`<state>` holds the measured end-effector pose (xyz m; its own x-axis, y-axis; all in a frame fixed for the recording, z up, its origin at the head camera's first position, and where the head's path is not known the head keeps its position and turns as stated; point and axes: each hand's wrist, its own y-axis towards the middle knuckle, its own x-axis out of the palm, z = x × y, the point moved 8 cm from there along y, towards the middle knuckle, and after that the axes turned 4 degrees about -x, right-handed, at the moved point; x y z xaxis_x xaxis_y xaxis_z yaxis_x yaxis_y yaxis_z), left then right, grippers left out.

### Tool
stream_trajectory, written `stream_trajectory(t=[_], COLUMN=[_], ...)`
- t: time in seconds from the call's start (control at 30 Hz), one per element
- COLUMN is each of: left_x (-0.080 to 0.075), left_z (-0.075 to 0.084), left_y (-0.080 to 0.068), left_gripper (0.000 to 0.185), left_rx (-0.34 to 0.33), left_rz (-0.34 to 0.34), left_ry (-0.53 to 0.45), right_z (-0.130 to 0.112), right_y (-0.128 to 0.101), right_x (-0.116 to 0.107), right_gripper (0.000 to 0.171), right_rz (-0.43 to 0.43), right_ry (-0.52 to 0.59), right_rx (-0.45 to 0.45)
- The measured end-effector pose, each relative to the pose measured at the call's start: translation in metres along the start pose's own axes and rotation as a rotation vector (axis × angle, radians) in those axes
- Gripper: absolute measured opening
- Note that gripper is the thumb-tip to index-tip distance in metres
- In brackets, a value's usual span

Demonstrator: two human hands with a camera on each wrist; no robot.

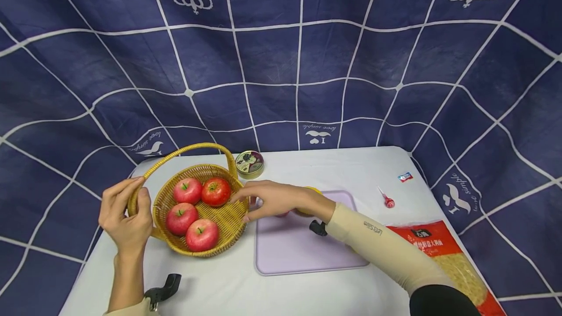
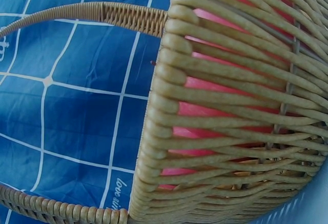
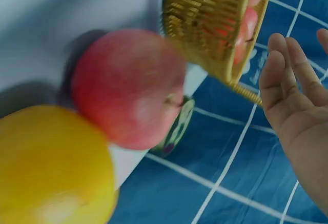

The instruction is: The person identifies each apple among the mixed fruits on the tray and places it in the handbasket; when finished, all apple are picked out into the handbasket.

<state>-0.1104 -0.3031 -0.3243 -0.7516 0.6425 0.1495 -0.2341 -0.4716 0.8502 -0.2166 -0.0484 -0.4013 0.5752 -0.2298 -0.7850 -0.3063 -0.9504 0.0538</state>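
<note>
A yellow wicker basket (image 1: pixel 232 230) with a tall arched handle stands at the left of the table, several red apples (image 1: pixel 202 234) inside it. My left hand (image 1: pixel 127 216) grips the left side of the handle; the left wrist view shows the basket's woven side (image 2: pixel 230 111) and no hand. Over the basket's right rim reaches my right hand (image 1: pixel 272 198), its fingers loosely bent and nothing held in them. Under that wrist, on the lilac tray (image 1: pixel 303 257), lie another red apple (image 3: pixel 130 88) and a round yellow fruit (image 3: pixel 54 167), both mostly hidden in the head view.
A round tin (image 1: pixel 249 164) stands behind the basket, to its right. At the right of the table lie a red lollipop (image 1: pixel 388 201), a small wrapped sweet (image 1: pixel 405 177) and a red bag of pasta (image 1: pixel 456 267). A blue checked cloth (image 1: pixel 281 62) hangs behind.
</note>
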Motion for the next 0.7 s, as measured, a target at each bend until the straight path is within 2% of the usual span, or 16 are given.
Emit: stream_trajectory(t=[0.17,0.3,0.7], left_x=[0.0,0.0,0.0], left_z=[0.0,0.0,-0.002], left_y=[0.0,0.0,-0.001], left_gripper=[0.016,0.016,0.016], left_rx=[0.001,0.004,0.004], left_rz=[0.0,-0.003,-0.005], left_ry=[-0.002,0.0,-0.005], right_z=[0.019,0.038,0.084], right_y=[-0.021,-0.035,-0.056], right_x=[-0.007,-0.014,-0.021], right_gripper=[0.054,0.054,0.057], right_rz=[0.05,0.073,0.021], right_ry=[0.047,0.046,0.078], right_rx=[0.047,0.121,0.294])
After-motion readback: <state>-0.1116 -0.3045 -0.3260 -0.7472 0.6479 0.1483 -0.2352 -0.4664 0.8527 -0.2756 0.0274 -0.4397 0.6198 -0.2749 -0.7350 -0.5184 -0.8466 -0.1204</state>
